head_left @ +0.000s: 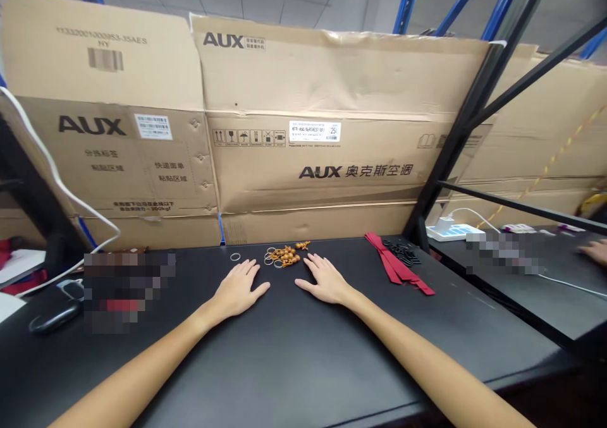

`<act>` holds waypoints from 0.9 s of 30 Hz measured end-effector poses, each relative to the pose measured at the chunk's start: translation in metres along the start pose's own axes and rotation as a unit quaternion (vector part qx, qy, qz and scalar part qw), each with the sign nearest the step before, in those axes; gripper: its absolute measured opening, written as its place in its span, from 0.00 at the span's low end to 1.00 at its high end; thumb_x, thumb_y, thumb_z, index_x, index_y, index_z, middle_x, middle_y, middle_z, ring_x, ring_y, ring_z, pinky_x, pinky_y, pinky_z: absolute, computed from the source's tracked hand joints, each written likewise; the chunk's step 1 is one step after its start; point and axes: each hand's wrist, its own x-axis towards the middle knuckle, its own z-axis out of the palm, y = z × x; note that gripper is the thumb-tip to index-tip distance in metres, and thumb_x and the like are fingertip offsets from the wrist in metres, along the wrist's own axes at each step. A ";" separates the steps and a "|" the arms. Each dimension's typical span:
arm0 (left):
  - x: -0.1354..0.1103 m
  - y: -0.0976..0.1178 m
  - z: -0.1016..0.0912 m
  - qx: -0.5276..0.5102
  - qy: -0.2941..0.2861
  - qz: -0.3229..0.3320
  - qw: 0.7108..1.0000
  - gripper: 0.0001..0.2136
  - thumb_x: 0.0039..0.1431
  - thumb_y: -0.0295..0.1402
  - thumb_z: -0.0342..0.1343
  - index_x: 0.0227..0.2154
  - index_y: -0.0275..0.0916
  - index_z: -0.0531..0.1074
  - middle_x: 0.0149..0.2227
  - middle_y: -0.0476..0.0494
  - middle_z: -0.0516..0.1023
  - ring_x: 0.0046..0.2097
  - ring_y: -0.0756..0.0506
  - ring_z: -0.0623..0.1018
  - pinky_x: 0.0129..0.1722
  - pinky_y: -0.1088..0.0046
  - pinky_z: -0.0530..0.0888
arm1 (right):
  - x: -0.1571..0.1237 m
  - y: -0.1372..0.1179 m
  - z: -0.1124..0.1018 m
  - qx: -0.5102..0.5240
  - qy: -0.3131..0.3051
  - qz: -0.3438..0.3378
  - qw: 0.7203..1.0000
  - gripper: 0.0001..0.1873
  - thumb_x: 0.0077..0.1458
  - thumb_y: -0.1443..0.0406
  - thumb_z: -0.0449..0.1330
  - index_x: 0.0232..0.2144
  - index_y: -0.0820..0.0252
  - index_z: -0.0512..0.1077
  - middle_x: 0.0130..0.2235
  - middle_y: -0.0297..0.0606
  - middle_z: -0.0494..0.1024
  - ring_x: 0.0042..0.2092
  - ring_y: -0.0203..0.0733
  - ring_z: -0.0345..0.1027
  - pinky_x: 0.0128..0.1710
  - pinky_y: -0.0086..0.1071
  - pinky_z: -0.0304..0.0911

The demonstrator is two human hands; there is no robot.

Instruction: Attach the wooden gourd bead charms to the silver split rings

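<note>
Black tabletop, cardboard panels behind. Person's left hand and right hand: palms down, fingers loosely spread. Amber bead keychains: piled between fingertips, far side; long axis left-right, rings left, beads right. Loose ring: left. Red straps: right, slanting far-left to near-right; black pieces alongside. Panels read "AUX", "奥克斯空调", "300kgf".

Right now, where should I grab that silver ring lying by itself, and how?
I'd pinch the silver ring by its near rim, coming down from above with your left hand. It seems to lie flat on the dark table, apart from the orange charms, and that hand rests close by on its near side.
</note>
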 end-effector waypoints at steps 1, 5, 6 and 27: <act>0.000 0.000 0.000 0.002 -0.001 0.001 1.000 0.32 0.61 0.54 0.44 0.56 0.32 0.67 0.62 0.31 0.62 0.64 0.33 0.60 0.62 0.55 0.57 | 0.000 0.000 0.000 -0.002 -0.001 0.000 1.000 0.48 0.54 0.37 0.47 0.63 0.67 0.55 0.67 0.51 0.49 0.68 0.55 0.37 0.66 0.48 0.35; 0.000 -0.002 0.002 0.016 0.005 0.009 1.000 0.31 0.62 0.54 0.43 0.56 0.33 0.67 0.62 0.32 0.63 0.64 0.34 0.61 0.62 0.56 0.58 | 0.000 -0.002 -0.002 -0.007 -0.005 0.002 1.000 0.48 0.54 0.37 0.46 0.63 0.67 0.55 0.67 0.51 0.49 0.68 0.55 0.38 0.66 0.48 0.35; 0.000 -0.003 0.003 0.017 0.008 0.010 1.000 0.31 0.62 0.54 0.43 0.56 0.34 0.67 0.62 0.32 0.63 0.63 0.34 0.62 0.62 0.56 0.58 | -0.001 -0.002 -0.002 -0.009 -0.005 0.002 1.000 0.47 0.54 0.38 0.46 0.63 0.66 0.55 0.67 0.51 0.49 0.68 0.55 0.38 0.66 0.48 0.36; -0.001 0.003 -0.003 0.037 -0.007 0.008 0.999 0.31 0.63 0.53 0.42 0.56 0.32 0.66 0.62 0.31 0.63 0.63 0.34 0.62 0.62 0.55 0.58 | 0.059 0.025 0.004 0.030 0.056 -0.050 0.997 0.37 0.62 0.43 0.40 0.63 0.59 0.57 0.66 0.43 0.53 0.67 0.51 0.44 0.65 0.46 0.43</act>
